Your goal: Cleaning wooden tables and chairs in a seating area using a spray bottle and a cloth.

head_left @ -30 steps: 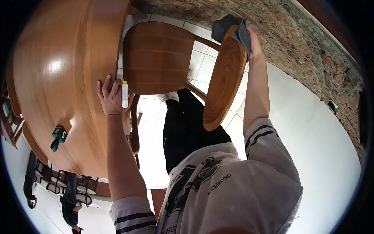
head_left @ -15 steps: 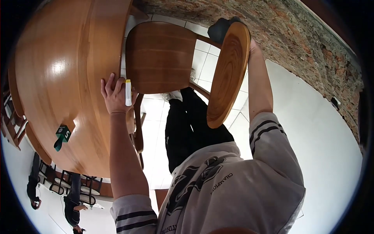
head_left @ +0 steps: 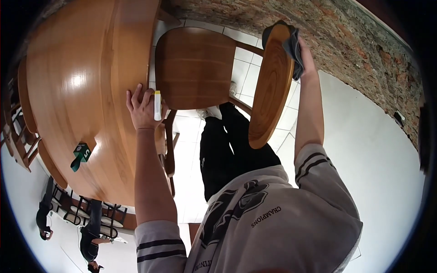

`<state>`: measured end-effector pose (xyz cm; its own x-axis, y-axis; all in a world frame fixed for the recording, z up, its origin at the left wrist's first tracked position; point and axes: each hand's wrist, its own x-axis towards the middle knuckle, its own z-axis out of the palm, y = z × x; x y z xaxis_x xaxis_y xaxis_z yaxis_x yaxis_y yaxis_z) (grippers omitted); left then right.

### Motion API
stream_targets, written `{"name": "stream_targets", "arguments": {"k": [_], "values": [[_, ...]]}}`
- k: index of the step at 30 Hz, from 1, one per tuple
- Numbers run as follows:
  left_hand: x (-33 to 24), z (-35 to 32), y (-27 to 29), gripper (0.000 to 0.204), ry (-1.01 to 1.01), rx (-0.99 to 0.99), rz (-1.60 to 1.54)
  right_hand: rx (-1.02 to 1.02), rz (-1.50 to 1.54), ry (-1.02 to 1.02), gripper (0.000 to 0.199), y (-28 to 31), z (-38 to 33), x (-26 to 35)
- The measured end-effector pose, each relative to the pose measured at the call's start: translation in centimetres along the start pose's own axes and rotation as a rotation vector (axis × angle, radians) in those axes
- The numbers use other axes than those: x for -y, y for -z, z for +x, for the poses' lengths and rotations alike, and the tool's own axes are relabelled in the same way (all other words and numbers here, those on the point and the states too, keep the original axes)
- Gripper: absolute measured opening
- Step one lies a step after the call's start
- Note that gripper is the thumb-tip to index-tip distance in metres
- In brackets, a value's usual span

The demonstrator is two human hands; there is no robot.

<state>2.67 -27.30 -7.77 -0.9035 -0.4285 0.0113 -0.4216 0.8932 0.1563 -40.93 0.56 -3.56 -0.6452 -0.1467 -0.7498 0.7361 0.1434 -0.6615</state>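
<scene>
Both backrest sides showing cloth, right hand reappearing

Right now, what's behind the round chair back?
Parts of a grey cloth poke out around the chair back, with the right hand against it. The cloth's middle and part of the hand are covered, so anything else there is hidden.

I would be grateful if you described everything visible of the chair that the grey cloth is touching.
The chair looks wooden: a broad brown seat with rounded corners, and a long oval backrest with clear grain, joined by two bars. It stands upright over the pale tiled floor, its seat beside the table. The right hand holds a dark grey cloth around the backrest's far end. The seat's underside is hidden.
</scene>
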Motion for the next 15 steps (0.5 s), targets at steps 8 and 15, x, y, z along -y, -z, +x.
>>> {"name": "stream_targets", "arguments": {"k": [8, 15], "values": [[0.4, 0.5, -0.3, 0.022, -0.012, -0.044, 0.058, 0.046, -0.024, 0.020, 0.040, -1.2, 1.4, -1.8], [0.1, 0.6, 0.3, 0.028, -0.029, -0.002, 0.092, 0.068, -0.492, 0.634, 0.055, 0.5, -9.4, -7.8]]}}
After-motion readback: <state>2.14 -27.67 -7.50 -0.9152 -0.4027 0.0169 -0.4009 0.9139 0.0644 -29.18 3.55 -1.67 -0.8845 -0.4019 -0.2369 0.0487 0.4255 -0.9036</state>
